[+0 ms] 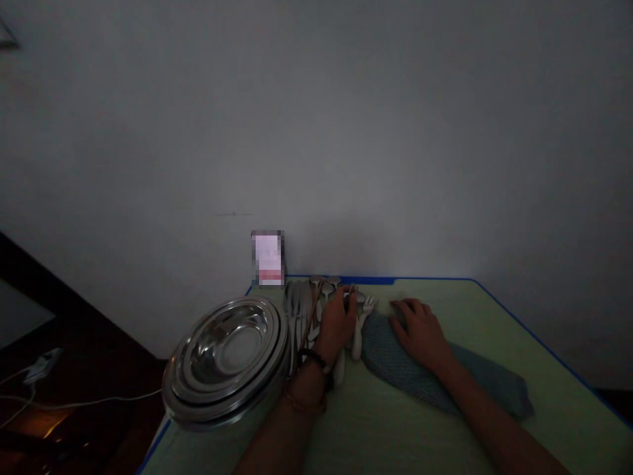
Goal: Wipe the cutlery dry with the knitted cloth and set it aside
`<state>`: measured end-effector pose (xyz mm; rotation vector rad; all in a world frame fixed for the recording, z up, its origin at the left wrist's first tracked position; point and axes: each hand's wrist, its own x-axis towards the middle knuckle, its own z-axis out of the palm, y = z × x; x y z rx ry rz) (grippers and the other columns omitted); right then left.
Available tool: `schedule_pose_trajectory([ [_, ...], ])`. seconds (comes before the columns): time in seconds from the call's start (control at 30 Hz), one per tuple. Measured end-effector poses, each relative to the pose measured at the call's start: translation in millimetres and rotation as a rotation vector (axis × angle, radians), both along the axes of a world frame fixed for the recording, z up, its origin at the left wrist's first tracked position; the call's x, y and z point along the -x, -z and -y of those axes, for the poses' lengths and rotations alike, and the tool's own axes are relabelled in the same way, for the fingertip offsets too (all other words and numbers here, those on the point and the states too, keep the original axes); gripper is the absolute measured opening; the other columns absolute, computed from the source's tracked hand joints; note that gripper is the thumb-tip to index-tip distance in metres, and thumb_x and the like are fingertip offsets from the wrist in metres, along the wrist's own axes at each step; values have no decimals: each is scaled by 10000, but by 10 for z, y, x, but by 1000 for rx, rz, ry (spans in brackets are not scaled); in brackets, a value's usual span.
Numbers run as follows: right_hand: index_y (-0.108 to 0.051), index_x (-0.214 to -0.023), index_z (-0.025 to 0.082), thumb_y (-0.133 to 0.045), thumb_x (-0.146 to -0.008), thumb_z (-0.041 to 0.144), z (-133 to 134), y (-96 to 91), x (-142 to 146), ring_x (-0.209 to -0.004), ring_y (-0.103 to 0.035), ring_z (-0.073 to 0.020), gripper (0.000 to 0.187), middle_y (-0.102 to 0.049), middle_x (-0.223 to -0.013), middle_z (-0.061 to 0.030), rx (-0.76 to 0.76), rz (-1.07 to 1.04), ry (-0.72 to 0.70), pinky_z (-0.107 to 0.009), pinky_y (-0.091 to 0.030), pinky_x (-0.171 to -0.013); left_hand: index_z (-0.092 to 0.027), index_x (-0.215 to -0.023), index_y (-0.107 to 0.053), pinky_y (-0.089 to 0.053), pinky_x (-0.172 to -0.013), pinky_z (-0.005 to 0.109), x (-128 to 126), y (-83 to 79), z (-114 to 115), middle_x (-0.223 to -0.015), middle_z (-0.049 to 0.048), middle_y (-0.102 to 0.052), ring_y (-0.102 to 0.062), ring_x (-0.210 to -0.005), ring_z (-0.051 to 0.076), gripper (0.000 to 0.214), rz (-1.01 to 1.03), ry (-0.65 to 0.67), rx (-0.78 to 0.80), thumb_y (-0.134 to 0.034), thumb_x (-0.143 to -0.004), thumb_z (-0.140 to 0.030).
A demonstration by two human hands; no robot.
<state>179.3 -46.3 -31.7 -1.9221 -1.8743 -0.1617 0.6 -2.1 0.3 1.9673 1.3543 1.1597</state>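
My left hand (336, 324), with bracelets on its wrist, is among the cutlery, its fingers curled around a fork (353, 289) whose tines show at the fingertips. Most of that fork is hidden by the hand. Just right of it lies another fork (368, 305) with a thick pale handle. Several spoons (327, 288) and table knives (297, 303) lie to the left and behind, beside thin brown sticks (312, 310). My right hand (420, 331) rests open, palm down, on a blue-green cloth (487, 376), thumb apart from the fingers.
A stack of round steel plates or shallow bowls (232, 359) stands at the table's left edge. A lit phone-like screen (268, 257), blurred out, leans against the wall (420, 132) behind. The pale green table (386, 435) has a blue rim. White cables (99, 400) run at lower left.
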Motion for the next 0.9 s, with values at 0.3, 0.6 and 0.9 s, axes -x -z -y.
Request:
schedule_pose_trajectory([
  [0.3, -543, -1140, 173, -398, -859, 356, -10, 14, -6, -1003, -475, -261, 365, -521, -1100, -117, -31, 4, -12, -399, -395, -840, -161, -1075, -545, -477, -672, 278, 13, -1, 11, -850, 77, -701, -661, -779, 208, 244, -9, -3, -4, -432, -894, -279],
  [0.6, -548, -1127, 171, -401, -853, 351, -18, 24, -20, -989, -474, -256, 359, -533, -1082, -121, -52, 9, -26, -387, -392, -813, -161, -1083, -535, -482, -670, 281, 13, -24, 19, -855, 75, -700, -661, -779, 205, 241, -22, 2, -12, -419, -901, -270],
  [0.9, -544, -1132, 170, -393, -858, 348, -2, -8, -4, -987, -474, -251, 361, -531, -1079, -119, -37, 11, -21, -380, -386, -826, -165, -1087, -533, -475, -664, 270, 3, -4, 2, -846, 69, -700, -661, -774, 197, 234, -48, -2, -11, -424, -894, -238],
])
